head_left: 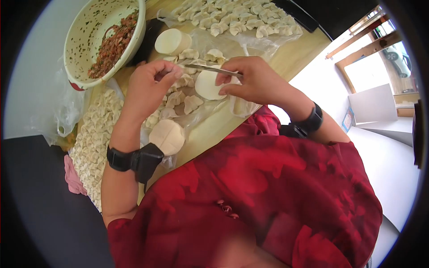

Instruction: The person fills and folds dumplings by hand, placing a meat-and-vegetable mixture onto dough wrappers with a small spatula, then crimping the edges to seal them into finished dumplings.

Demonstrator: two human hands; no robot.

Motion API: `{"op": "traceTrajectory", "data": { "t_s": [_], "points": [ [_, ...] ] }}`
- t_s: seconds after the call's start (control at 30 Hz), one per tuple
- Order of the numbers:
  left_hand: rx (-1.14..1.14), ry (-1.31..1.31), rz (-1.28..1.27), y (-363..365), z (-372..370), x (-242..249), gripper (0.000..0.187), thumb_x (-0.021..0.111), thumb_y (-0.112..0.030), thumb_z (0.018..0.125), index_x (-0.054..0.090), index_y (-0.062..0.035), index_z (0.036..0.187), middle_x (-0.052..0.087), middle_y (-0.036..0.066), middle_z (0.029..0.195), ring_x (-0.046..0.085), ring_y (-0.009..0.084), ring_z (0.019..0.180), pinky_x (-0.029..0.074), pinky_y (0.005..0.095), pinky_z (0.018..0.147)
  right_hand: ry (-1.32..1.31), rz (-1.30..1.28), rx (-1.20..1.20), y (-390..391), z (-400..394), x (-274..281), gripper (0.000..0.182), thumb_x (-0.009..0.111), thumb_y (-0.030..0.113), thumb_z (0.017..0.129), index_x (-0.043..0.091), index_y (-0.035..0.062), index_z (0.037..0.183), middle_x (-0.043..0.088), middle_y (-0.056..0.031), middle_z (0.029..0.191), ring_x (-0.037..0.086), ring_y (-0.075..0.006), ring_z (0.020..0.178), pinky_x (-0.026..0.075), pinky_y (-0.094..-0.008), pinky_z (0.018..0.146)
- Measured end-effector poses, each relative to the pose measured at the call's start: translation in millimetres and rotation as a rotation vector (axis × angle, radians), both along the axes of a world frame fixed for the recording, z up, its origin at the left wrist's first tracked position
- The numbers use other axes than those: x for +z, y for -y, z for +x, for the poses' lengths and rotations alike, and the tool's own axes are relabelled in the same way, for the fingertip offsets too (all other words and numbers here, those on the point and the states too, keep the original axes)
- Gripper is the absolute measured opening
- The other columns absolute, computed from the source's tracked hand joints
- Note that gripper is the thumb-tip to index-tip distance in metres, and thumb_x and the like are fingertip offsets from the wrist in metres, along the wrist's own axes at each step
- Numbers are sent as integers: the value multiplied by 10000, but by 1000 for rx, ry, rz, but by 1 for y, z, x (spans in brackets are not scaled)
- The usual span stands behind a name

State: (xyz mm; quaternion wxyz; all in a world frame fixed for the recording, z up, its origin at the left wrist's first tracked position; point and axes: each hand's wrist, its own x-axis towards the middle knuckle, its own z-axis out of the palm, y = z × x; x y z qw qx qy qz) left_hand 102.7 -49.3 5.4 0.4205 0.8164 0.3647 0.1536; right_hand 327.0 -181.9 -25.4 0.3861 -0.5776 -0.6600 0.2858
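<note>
My right hand is closed around a thin, flat metal utensil, which points left. Its far tip comes close to the fingertips of my left hand. Those left fingers are curled, thumb against forefinger; I cannot tell what is between them. Below the utensil lies a round white dough wrapper, partly covered by my right fingertips. Folded dumplings are spread on plastic between and behind my hands. A stack of round wrappers lies beyond them, and another stack is beside my left forearm.
A big cream bowl with minced filling is tilted at the upper left. Many dumplings cover the far side and the left side of the wooden table. A pink cloth hangs near the left edge.
</note>
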Motion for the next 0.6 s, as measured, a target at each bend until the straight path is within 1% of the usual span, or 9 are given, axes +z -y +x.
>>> {"op": "traceTrajectory", "data": {
  "t_s": [0.1, 0.17, 0.3, 0.37, 0.4, 0.47, 0.5, 0.57, 0.6],
  "points": [
    [30, 48, -58, 11, -26, 0, 172, 656, -155, 887, 666, 7, 944, 624, -16, 776, 524, 41, 707, 431, 205, 650, 122, 112, 90, -11, -13, -16, 235, 760, 182, 695, 634, 58, 851, 619, -82, 818, 601, -289, 812, 482, -378, 714],
    [60, 92, -93, 19, -38, -2, 174, 661, -153, 878, 670, 13, 930, 629, -8, 758, 526, 47, 695, 433, 210, 644, 181, 161, 74, -12, -20, -20, 261, 775, 119, 685, 630, 40, 887, 598, -97, 769, 597, -281, 785, 482, -326, 706],
    [100, 155, -193, 28, -54, -6, 167, 665, -157, 886, 670, 3, 934, 616, -23, 763, 515, 42, 694, 422, 207, 636, 226, 131, 82, -11, -27, -17, 209, 734, 104, 722, 642, 37, 897, 619, -89, 777, 603, -239, 765, 481, -306, 698],
    [96, 189, -209, 30, -58, -8, 165, 664, -157, 889, 668, -1, 943, 613, -26, 764, 511, 40, 691, 419, 207, 631, 54, -101, 32, -11, -25, -12, 155, 686, 91, 767, 656, 28, 905, 643, -59, 783, 602, -157, 756, 473, -282, 689],
    [83, 212, -241, 30, -59, -8, 158, 662, -150, 890, 666, -4, 950, 616, -25, 770, 515, 38, 697, 419, 205, 634, 62, -99, 34, -12, -22, -12, 155, 686, 91, 767, 656, 28, 905, 643, -59, 783, 602, -157, 756, 473, -282, 689],
    [68, 244, -274, 32, -58, -9, 152, 661, -144, 891, 663, -6, 956, 619, -24, 776, 518, 36, 703, 419, 203, 636, -41, -229, 43, -16, -13, -16, 130, 670, 94, 795, 667, 18, 901, 648, -21, 788, 586, -95, 762, 467, -262, 682],
    [56, 235, -324, 34, -57, -8, 152, 655, -142, 896, 662, -6, 963, 629, -20, 792, 525, 37, 713, 422, 203, 640, -32, -229, 43, -19, -9, -17, 130, 670, 94, 795, 667, 18, 901, 648, -21, 788, 586, -95, 762, 467, -262, 682],
    [40, 235, -371, 36, -56, -10, 153, 650, -140, 900, 662, -5, 970, 639, -16, 807, 533, 39, 723, 425, 203, 644, -223, -320, -40, -23, -3, -19, 127, 673, 150, 797, 684, 34, 849, 640, -17, 771, 569, -128, 750, 464, -276, 709],
    [1, 256, -407, 36, -55, -13, 177, 638, -158, 910, 664, -5, 994, 651, -3, 840, 556, 50, 745, 444, 210, 664, -266, -228, -39, -26, -3, -15, 130, 670, 137, 809, 664, 22, 871, 593, 4, 725, 516, -89, 644, 428, -253, 583]
  ]
}}
